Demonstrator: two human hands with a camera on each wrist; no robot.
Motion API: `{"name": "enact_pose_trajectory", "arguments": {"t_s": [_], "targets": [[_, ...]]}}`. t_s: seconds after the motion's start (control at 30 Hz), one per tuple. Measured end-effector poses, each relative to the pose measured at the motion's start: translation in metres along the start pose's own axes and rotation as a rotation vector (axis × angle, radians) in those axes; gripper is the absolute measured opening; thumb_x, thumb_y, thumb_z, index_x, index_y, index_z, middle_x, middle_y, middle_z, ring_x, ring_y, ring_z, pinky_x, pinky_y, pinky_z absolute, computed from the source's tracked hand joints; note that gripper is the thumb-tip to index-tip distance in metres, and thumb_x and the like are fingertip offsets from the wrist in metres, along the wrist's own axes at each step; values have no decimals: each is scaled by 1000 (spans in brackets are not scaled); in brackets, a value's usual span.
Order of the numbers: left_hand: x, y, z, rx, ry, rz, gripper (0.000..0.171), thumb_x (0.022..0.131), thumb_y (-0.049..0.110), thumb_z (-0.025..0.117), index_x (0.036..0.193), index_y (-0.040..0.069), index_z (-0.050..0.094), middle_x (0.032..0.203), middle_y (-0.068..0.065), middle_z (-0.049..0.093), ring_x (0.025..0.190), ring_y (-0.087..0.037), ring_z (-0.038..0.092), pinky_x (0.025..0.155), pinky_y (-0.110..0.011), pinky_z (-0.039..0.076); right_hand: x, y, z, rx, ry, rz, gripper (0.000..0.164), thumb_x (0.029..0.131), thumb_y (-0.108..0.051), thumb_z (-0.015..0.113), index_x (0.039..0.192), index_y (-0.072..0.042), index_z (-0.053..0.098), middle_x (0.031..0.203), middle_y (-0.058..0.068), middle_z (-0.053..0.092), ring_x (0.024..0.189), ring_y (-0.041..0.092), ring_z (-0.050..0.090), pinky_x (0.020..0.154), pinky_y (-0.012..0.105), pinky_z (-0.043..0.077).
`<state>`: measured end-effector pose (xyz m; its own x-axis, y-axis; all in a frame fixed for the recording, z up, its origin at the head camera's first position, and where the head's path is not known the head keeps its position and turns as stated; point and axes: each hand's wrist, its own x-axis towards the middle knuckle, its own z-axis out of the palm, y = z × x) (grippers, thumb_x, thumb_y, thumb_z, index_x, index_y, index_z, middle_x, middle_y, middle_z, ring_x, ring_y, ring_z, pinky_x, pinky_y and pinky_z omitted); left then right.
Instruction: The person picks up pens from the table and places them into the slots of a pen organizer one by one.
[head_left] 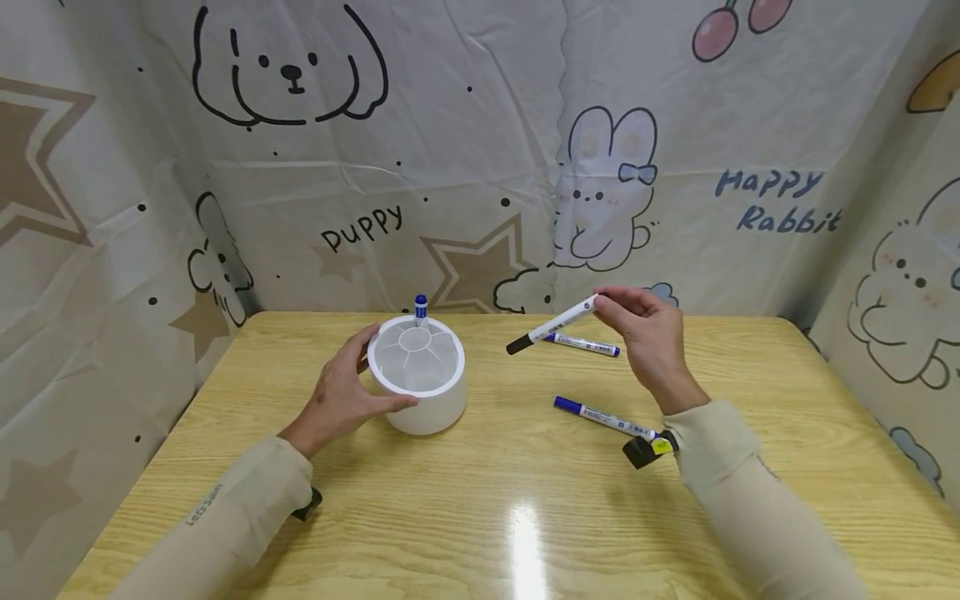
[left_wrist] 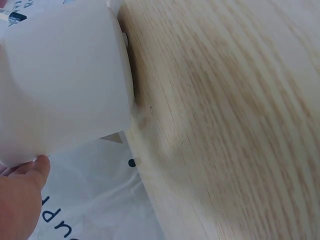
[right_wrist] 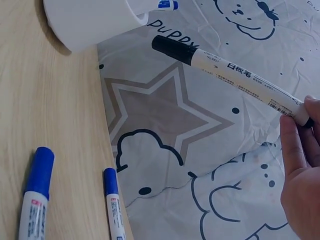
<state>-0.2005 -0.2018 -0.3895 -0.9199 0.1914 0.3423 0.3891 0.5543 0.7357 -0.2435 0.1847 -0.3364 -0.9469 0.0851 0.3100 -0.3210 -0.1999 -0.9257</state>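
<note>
Head view: your left hand grips a round white holder, one blue-capped marker in, your right hand pinching a black-capped marker, two pens outside near it.

A wood-grain table before a pale cloth with brown stars, a cartoon puppy and rabbit

One head view, two wrist close-ups
The head camera looks forward and down across the table; both nearer wrist cameras (their views tipped sideways) face the backdrop and share the white holder.
</note>
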Motion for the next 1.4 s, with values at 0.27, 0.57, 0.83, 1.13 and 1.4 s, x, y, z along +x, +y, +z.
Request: {"name": "enact_pose_trajectory", "arguments": {"t_s": [0.27, 0.57, 0.83, 1.13, 1.4], "targets": [[-1, 2, 0, -9, 0, -10, 115, 63, 23, 98, 152, -2, 29, 143, -17, 47, 132, -33, 48, 111, -48, 43, 6, -2, 7, 37, 18, 16, 11, 87, 1, 75, 94, -7, 75, 94, 1, 74, 87, 11, 71, 87, 27, 58], [0, -1, 0, -18, -11, -21, 116, 63, 26, 97, 153, 1, 28, 144, -16, 46, 133, -33, 46, 113, -47, 41, 8, 3, 14, 74, 22, -11, 19, 88, 9, 70, 91, -9, 75, 91, 1, 74, 85, 11, 70, 85, 27, 59], [0, -1, 0, -12, -10, -11, 116, 64, 25, 97, 153, -1, 28, 143, -18, 46, 132, -33, 47, 112, -47, 42, 13, 3, 23, 80, 21, -15, 15, 88, 6, 72, 91, -8, 75, 92, 2, 74, 85, 12, 70, 85, 28, 59], [-1, -1, 0, -12, -4, 1, 115, 64, 24, 97, 152, -1, 29, 143, -17, 47, 131, -33, 48, 111, -47, 43, 17, 5, 34, 75, 29, 2, 12, 88, 3, 74, 93, -8, 73, 93, 2, 73, 89, 13, 69, 88, 29, 58], [-1, -1, 0, -11, -4, 0, 115, 63, 24, 97, 152, -1, 29, 142, -17, 47, 131, -33, 48, 111, -47, 43, 21, 7, 43, 95, 35, 4, 14, 88, 3, 74, 91, -10, 74, 93, 2, 73, 88, 13, 70, 88, 29, 58]]}}
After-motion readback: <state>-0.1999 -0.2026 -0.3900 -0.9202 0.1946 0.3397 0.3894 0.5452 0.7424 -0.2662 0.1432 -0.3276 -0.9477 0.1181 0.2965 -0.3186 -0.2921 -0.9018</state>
